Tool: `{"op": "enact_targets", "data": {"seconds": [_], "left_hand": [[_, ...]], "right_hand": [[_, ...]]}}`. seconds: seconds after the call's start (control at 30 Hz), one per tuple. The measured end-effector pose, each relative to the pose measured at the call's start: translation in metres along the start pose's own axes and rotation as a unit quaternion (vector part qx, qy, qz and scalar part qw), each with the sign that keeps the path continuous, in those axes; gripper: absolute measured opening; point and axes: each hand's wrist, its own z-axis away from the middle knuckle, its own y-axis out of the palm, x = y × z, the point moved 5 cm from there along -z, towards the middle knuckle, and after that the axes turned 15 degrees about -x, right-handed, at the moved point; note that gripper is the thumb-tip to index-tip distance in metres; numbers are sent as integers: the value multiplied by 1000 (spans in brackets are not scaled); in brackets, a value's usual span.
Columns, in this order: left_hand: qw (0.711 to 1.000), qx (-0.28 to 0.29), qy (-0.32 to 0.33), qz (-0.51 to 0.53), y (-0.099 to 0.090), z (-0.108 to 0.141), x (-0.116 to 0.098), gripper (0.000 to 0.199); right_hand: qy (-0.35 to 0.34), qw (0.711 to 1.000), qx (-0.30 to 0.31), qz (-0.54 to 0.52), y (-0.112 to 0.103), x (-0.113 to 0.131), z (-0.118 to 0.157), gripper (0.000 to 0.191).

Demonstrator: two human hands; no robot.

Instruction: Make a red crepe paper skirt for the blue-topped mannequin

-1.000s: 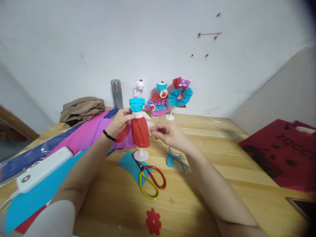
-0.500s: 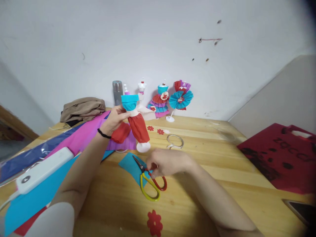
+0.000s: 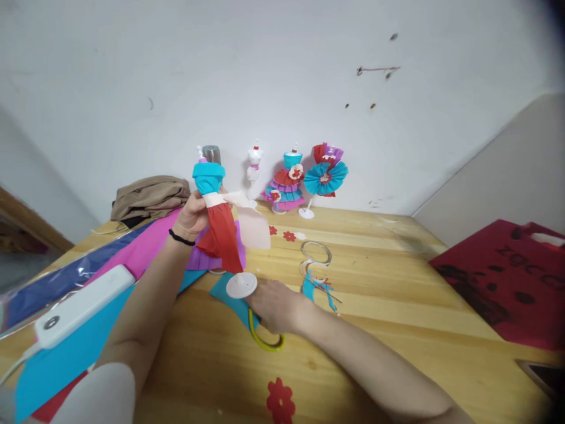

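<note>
"Where's the dress form (image 3: 222, 227)?"

"Left of centre, tilted, gripped at the waist by the fingers of the left hand (image 3: 193, 218)."

"And the right hand (image 3: 274, 303)?"

"Over the scissors (image 3: 268, 347), below centre. Fingers hidden; I can't tell their state."

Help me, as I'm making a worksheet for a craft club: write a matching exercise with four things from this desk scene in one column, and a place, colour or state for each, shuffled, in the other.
Column 1
1. Scissors
2. Cloth
3. Dress form
4. Bag

Column 2
A. Tilted, held up in the left hand
B. Red with dark print, at the far right
C. Partly hidden by the right hand
D. Brown and bunched up, near the wall

Right pairs: 1-C, 2-D, 3-A, 4-B
</note>
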Motion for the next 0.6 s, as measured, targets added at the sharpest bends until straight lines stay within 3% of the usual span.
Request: {"op": "enact_targets", "data": {"seconds": [0.1,0.3,0.47,0.6], "left_hand": [[1000,9,-2,0,0,0,-2,60],[1000,-12,16,-10,-18,-4,-19,60],[998,-40,58,-5,-38,-9,-36,50],[998,-41,53,16,-37,-9,-39,47]], "right_hand": [[2,999,46,25,0,-7,1,40],[38,998,-33,-34,-27,-30,11,39],[76,992,-37,-89,-39,-54,22,25],[102,978,-85,-162,-52,-77,30,25]]}}
